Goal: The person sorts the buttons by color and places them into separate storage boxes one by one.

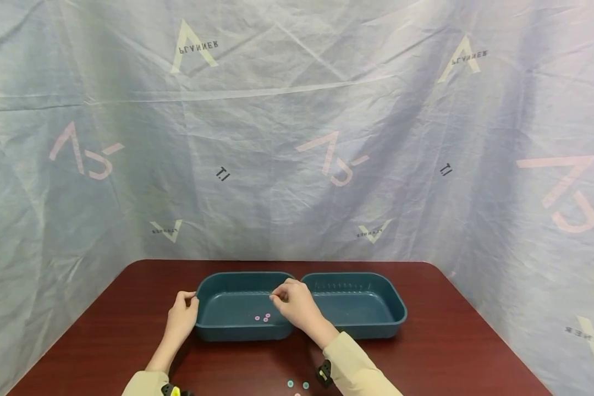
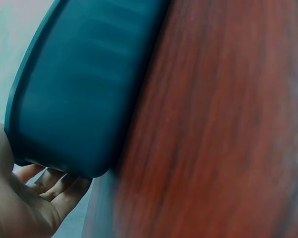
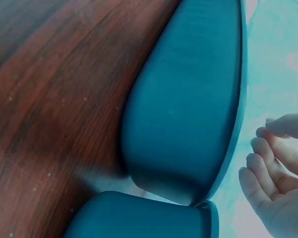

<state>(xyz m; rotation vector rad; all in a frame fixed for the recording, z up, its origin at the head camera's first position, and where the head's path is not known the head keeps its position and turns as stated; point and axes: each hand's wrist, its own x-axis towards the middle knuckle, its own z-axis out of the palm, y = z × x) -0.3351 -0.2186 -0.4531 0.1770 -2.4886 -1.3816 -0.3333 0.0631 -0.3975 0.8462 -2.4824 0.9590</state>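
Observation:
Two dark teal plastic trays stand side by side on the table. My left hand [image 1: 182, 314] grips the left tray [image 1: 245, 332] by its left end, fingers curled against the outer wall in the left wrist view. Several small pink buttons [image 1: 265, 319] lie on that tray's floor, near its front. Over the tray's right side hovers my right hand [image 1: 297, 304], thumb and index fingertips brought together and the other fingers curled. I cannot tell whether a small thing is between those fingertips. Beside it is the right tray [image 1: 371, 331], its floor bare.
On the reddish-brown wooden table [image 1: 440, 352], two teal buttons [image 1: 298, 384] lie near the front, with a pink button [image 1: 297, 394] partly cut off below them. A pale printed cloth [image 1: 297, 220] hangs behind the table and along its sides.

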